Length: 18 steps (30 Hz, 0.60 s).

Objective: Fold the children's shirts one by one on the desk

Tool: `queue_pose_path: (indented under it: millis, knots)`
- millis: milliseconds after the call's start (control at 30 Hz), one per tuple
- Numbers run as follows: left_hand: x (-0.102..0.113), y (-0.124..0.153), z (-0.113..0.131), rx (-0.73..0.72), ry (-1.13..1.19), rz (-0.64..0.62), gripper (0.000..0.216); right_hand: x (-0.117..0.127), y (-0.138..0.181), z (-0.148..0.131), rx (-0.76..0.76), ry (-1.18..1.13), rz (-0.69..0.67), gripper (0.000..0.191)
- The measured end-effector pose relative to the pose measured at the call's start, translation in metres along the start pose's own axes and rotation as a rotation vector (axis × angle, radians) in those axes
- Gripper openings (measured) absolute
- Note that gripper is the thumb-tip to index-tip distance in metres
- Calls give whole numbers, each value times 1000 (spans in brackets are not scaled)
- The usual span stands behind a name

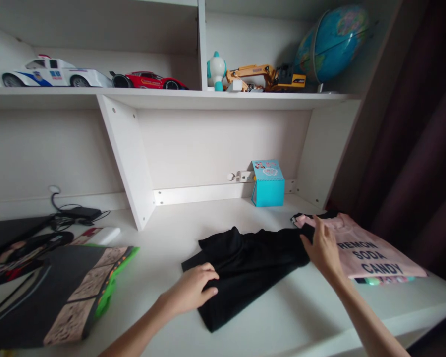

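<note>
- Head view: black garment (256, 267) on the white surface (156, 263), at 6 o'clock.
- Left hand (193, 290), garment's 8 o'clock, fingers over cloth; cannot tell if its grip is closed.
- Right hand (324, 245), 2 o'clock; grip likewise unclear.

A black garment (252, 263) is lying on the white desk (163, 243), stretching slantwise from near left to far right. Its far edge is showing low, uneven folds, a flap is poking out at the left, and its near edge is running fairly straight.
</note>
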<state>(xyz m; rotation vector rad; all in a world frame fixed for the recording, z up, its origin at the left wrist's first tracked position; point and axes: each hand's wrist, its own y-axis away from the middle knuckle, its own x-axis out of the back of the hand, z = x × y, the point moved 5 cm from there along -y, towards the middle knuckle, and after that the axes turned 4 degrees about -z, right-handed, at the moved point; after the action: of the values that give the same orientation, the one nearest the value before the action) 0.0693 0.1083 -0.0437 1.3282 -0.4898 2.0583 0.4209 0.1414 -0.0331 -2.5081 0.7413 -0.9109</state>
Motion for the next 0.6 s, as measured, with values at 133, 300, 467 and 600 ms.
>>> queue_pose_path:
  millis: [133, 300, 467, 600]
  knots:
    - [5, -6, -12, 17, -42, 146, 24, -48, 52, -72, 363, 103, -532, 41]
    - [-1, -26, -33, 93, -74, 244, 28, -108, 127, -132, 466, 156, -919, 48]
    - [31, -24, -49, 131, 119, 182, 19, -112, 123, -145, 435, 189, -955, 33]
    - [98, 16, -55, 180, 548, 254, 25, -25, 92, -133, 405, -55, -939, 9]
